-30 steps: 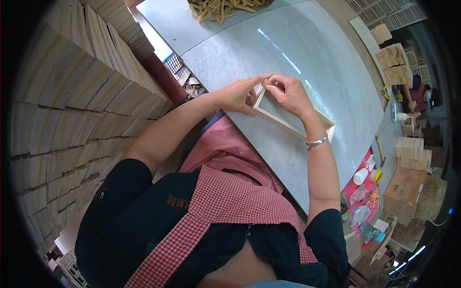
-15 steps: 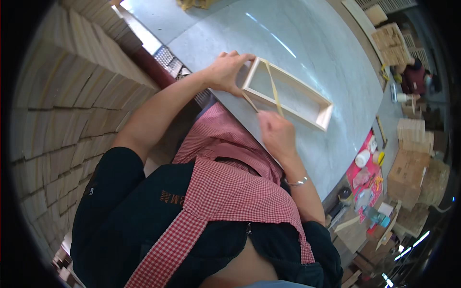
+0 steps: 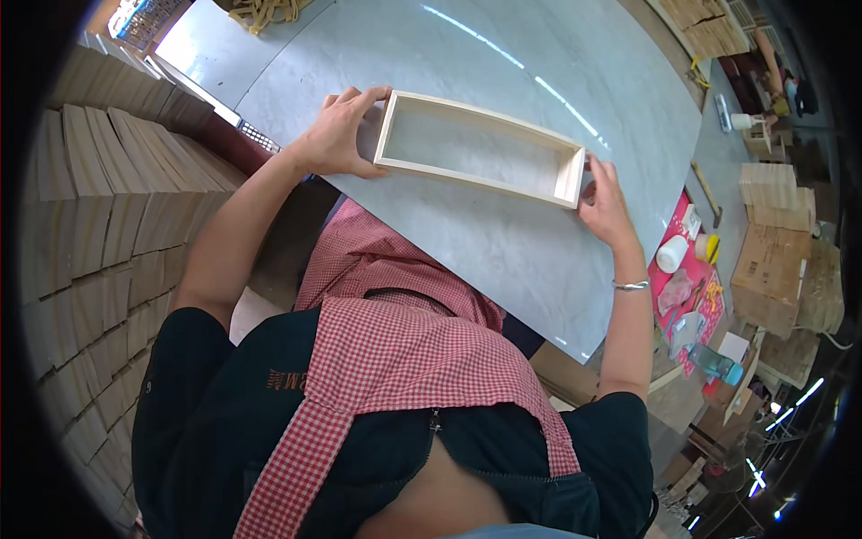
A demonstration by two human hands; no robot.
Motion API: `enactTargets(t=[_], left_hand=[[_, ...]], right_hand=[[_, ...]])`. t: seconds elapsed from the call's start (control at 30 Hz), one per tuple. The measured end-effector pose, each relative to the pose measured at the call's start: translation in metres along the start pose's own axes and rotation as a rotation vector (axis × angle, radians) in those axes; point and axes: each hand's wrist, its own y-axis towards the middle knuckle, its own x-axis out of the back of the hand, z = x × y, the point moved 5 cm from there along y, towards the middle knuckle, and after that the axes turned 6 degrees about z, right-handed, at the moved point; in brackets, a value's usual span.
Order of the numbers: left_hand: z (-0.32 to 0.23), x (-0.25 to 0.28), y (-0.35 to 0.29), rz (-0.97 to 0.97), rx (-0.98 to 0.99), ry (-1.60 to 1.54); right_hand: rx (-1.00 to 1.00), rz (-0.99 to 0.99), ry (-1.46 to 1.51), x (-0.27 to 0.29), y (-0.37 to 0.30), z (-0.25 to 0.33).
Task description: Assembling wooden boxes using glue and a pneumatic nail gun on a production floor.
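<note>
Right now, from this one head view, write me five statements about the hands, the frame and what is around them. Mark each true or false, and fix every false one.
1. The left hand is at one short end of the rectangular wooden frame. True.
2. The silver bracelet is on the left arm. False: it is on the right arm.
3. The right hand is at the opposite short end of the frame. True.
4. The tabletop is solid red. False: it is grey.
5. The person's apron is red-and-white checked. True.
</note>
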Motion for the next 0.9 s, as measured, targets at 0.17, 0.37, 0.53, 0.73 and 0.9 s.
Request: enactTargets(t=[0.17,0.37,0.53,0.73,0.9], left_hand=[[-0.002,0.003,-0.001,0.038,0.036,0.033],[0.001,-0.006,0.011,-0.018,-0.072,0.208],[0.0,0.001,0.004,0.064,0.026,-0.043],[0.008,-0.007,-0.006,0.146,0.391,-0.89],[0.001,-0.004,0.006,0.191,0.403,-0.544]], right_hand=[[0.153,0.032,-0.044,-0.03,0.004,-0.009],[0.097,-0.272,0.34,-0.047,-0.039,-0.002],[0.101,-0.323,0.357,-0.058,-0.057,0.006],[0.056,-0.372,0.243,-0.06,-0.064,0.018],[0.058,-0.399,0.247,-0.062,-0.065,0.016]])
